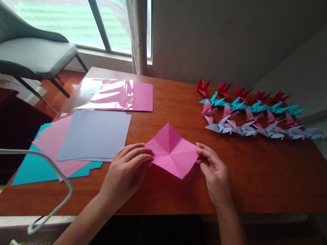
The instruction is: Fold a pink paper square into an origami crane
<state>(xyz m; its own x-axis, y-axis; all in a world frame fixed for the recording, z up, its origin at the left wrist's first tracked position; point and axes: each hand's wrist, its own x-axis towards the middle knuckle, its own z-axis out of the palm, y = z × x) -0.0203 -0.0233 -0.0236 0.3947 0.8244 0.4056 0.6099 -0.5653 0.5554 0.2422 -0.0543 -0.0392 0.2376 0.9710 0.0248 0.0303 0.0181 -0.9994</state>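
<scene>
A creased pink paper square (pixel 173 150) lies on the wooden table (pixel 266 169), its folds raised so it bulges up in the middle. My left hand (pixel 126 172) pinches its left corner with curled fingers. My right hand (pixel 215 172) grips its right corner, fingers pressed together. Both hands rest low on the table's near side.
A stack of lilac, pink and blue sheets (pixel 82 139) lies left of the hands, with a clear plastic sleeve of pink paper (pixel 114 93) behind. Rows of folded red, blue, pink and lilac cranes (pixel 256 113) fill the far right. A grey chair (pixel 30 53) and a white cable (pixel 53 172) are at the left.
</scene>
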